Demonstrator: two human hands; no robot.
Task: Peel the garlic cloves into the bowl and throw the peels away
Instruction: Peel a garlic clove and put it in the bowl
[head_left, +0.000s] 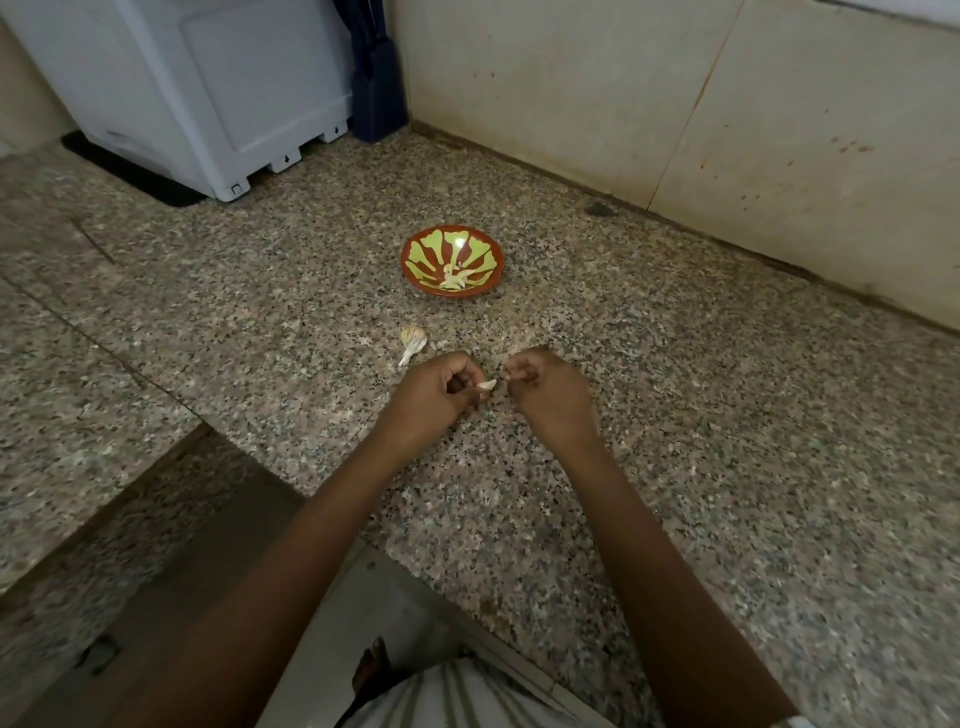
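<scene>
Pinches garlic clove (487, 385) between left grip (436, 387) and right grip (545, 387), both curled, low over table (701, 415). Garlic head (414, 339) just beyond; farther back bowl (423, 254) with peeled cloves (457, 280); white appliance (208, 93) far left.

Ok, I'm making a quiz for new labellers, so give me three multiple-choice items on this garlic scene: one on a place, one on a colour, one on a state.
1. Where is the garlic bulb relative to the bowl? A inside it; B behind it, by the wall; C on the counter, between it and the hands.
2. What colours is the bowl? A red-brown and green; B blue and white; C plain steel.
3. What is the left hand doing? A lying flat; B gripping a clove that the right hand pinches; C lifting the bowl.
Answers: C, the bulb lies on the granite nearer the hands; A, green patches inside a red-brown rim; B, curled fingers of both hands meet at the clove.
</scene>
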